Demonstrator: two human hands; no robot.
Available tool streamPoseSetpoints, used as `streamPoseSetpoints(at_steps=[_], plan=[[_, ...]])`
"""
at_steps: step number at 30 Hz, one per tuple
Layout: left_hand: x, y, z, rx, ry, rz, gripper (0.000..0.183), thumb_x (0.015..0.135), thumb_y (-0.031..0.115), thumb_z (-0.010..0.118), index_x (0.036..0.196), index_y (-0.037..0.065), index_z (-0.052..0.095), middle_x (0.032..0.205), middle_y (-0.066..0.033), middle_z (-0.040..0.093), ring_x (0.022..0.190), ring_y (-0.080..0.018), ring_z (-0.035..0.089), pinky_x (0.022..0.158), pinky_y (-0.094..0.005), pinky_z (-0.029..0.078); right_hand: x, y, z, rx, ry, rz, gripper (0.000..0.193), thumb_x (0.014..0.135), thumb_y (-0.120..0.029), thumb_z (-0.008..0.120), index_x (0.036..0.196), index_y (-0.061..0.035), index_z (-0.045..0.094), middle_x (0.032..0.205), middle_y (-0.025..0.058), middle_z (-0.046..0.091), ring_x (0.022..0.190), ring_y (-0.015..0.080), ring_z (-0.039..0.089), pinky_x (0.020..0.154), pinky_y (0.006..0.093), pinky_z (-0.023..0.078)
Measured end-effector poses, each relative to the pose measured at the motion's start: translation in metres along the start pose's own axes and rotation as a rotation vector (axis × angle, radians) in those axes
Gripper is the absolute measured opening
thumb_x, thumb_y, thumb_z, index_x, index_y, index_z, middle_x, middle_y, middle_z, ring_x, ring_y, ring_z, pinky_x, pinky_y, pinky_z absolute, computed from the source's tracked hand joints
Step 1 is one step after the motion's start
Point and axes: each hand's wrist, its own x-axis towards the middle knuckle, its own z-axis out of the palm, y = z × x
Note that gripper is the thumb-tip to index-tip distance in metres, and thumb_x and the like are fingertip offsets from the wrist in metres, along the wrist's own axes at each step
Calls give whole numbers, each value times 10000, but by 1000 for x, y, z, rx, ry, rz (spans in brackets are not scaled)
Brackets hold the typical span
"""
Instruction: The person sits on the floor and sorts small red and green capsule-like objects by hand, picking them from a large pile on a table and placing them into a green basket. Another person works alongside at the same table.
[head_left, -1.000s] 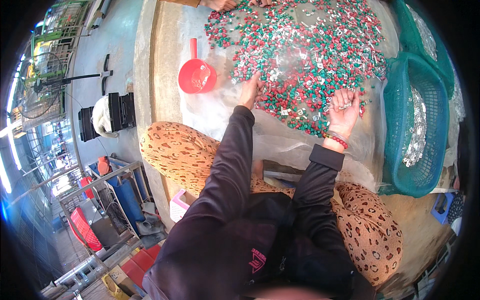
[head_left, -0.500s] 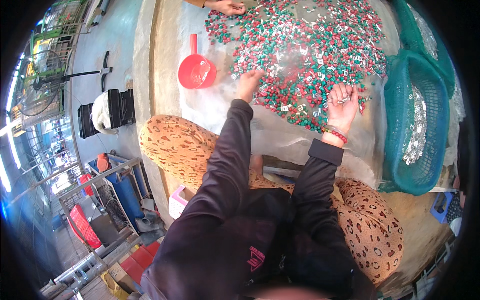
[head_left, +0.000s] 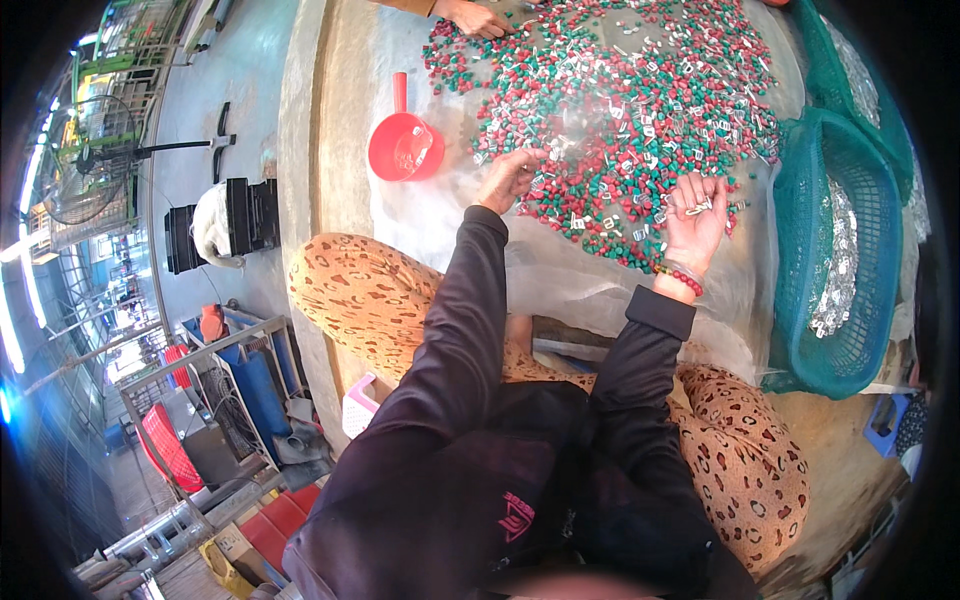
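Observation:
A wide spread of small red and green pieces (head_left: 610, 190), with white clip-like pieces mixed in, lies on the sheet before me. At its near left edge my left hand (head_left: 508, 182) has its fingers drawn together over the pieces; what they pinch, if anything, is too small to make out. Palm up at the near right edge, my right hand (head_left: 694, 222) curls its fingers around several small white plastic pieces (head_left: 700, 208). A red beaded bracelet circles that wrist.
Left of the pile stands a red dipper (head_left: 405, 147). Green mesh baskets (head_left: 790, 300) at the right hold clear or silvery pieces (head_left: 836, 270). Another person's hand (head_left: 478, 18) touches the pile's far left edge. A pink-and-white basket (head_left: 357, 405) sits beside my left knee.
The whole view has shifted slightly. My left fingertips reach a little farther right over the pile. My right hand still cups white pieces, its fingers slightly rearranged.

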Motion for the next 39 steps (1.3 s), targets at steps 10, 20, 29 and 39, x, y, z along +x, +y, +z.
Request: streamPoseSetpoints(at_steps=[10, 20, 29, 39], plan=[[33, -68, -9, 1701, 464, 261, 89, 747, 114, 603, 756, 58, 672, 792, -149, 657, 737, -299, 647, 659, -412, 508, 4, -4, -14, -69, 132, -30, 355, 940, -272, 449, 653, -70, 393, 587, 14, 336, 498, 111, 285, 395, 252, 220], [22, -42, -26, 1139, 414, 206, 242, 715, 276, 730, 768, 53, 654, 660, -82, 611, 610, -194, 590, 581, -335, 461, 6, -1, -18, -12, 66, 9, 332, 941, -276, 434, 687, -63, 421, 589, 18, 335, 504, 123, 302, 397, 259, 239], [-18, -12, 19, -60, -35, -74, 85, 858, 154, 533, 820, 99, 479, 742, 34, 451, 543, -48, 342, 412, -191, 260, 5, -2, -11, 51, 74, -31, 343, 937, -273, 442, 666, -63, 417, 579, 17, 332, 503, 121, 293, 400, 257, 226], [-25, -66, 26, 1362, 154, 276, 191, 742, 244, 632, 864, 98, 639, 675, -86, 586, 590, -237, 589, 630, -377, 477, 3, 0, -15, -60, 68, -55, 343, 930, -262, 456, 654, -68, 393, 588, 14, 333, 519, 117, 300, 406, 253, 214]])
